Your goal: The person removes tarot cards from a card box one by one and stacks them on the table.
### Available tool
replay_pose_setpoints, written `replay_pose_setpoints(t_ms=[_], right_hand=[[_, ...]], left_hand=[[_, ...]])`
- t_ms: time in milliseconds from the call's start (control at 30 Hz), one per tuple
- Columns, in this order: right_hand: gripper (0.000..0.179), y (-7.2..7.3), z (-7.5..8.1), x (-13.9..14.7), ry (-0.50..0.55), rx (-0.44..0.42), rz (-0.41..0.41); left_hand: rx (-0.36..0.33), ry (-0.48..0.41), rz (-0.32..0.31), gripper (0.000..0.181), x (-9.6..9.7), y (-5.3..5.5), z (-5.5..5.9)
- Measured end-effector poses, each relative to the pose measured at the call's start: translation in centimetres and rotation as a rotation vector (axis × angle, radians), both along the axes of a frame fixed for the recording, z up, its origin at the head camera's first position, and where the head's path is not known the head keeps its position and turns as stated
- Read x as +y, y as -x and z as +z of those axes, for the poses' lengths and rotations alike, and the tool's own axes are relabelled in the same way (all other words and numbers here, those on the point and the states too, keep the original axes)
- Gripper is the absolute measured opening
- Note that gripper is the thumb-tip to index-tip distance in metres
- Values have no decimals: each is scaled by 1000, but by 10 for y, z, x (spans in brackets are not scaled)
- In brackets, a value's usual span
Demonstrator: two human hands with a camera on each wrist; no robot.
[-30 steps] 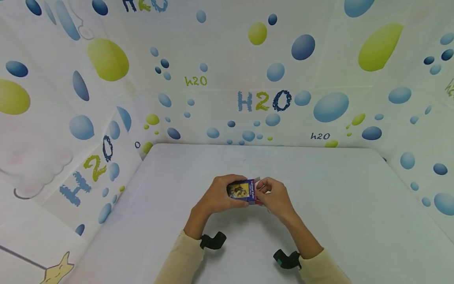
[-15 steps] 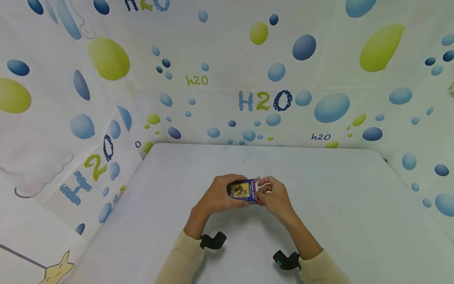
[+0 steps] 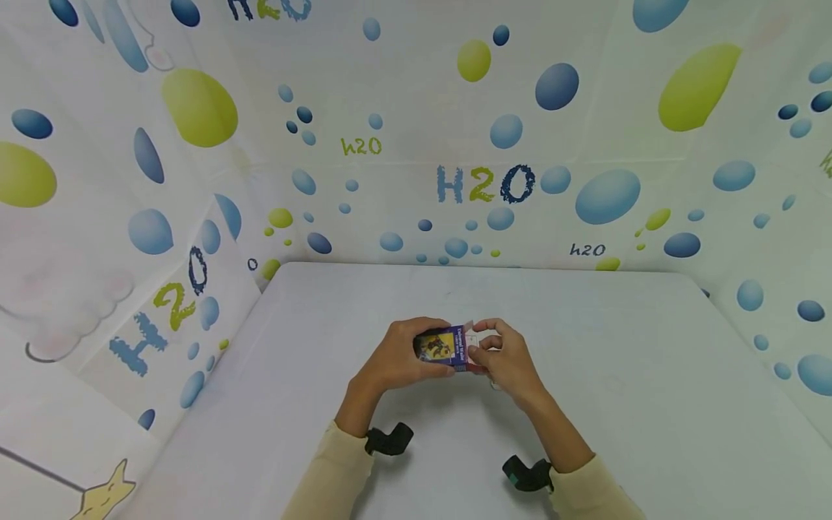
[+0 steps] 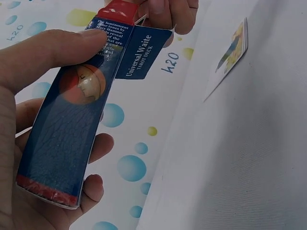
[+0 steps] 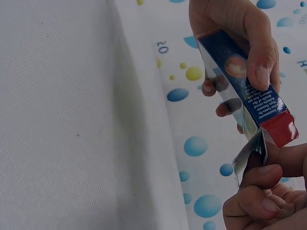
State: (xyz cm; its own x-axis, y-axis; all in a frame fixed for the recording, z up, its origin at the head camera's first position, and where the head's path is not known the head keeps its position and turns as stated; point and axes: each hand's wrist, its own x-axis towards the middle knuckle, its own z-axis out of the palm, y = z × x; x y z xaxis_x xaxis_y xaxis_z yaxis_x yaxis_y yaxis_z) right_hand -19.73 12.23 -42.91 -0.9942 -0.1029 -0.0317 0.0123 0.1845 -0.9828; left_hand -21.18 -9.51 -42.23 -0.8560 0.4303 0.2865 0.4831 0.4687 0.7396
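A blue tarot deck box (image 3: 442, 347) with a yellow picture panel and red ends is held above the table. My left hand (image 3: 401, 354) grips it around its far end, thumb along a narrow side printed with a face (image 4: 84, 84). The box's right end is open, with a blue title flap (image 4: 142, 53) and a red tab (image 5: 280, 129) standing out. My right hand (image 3: 510, 359) is at that end, its curled fingers holding the flap; some fingertips are hidden behind it. What the box holds inside cannot be seen.
A thin stack of picture cards (image 4: 235, 50) lies on the white table (image 3: 312, 390), mostly hidden beneath my right hand in the head view. A patterned cloth wall (image 3: 403, 180) stands behind the table. Each wrist wears a black camera mount (image 3: 392, 439).
The box and both hands have shifted very slightly up and left. My right index finger has spread away from the thumb, showing more of the box's open end.
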Motion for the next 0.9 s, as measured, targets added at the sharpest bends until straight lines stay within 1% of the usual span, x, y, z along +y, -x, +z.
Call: replay_pose_setpoints(t_ms=[167, 333, 533, 700, 900], right_hand=[[32, 0, 1, 3, -14, 24, -2], [29, 0, 2, 6, -15, 33, 1], [29, 1, 3, 10, -41, 24, -16], [27, 2, 3, 14, -66, 7, -19], [27, 5, 3, 17, -65, -21, -20]], left_hand=[[-1, 5, 14, 66, -2, 0, 1], [-1, 0, 32, 65, -3, 1, 0], [-7, -1, 47, 66, -4, 3, -2], [-18, -3, 56, 67, -5, 2, 0], [-32, 3, 73, 67, -6, 2, 0]])
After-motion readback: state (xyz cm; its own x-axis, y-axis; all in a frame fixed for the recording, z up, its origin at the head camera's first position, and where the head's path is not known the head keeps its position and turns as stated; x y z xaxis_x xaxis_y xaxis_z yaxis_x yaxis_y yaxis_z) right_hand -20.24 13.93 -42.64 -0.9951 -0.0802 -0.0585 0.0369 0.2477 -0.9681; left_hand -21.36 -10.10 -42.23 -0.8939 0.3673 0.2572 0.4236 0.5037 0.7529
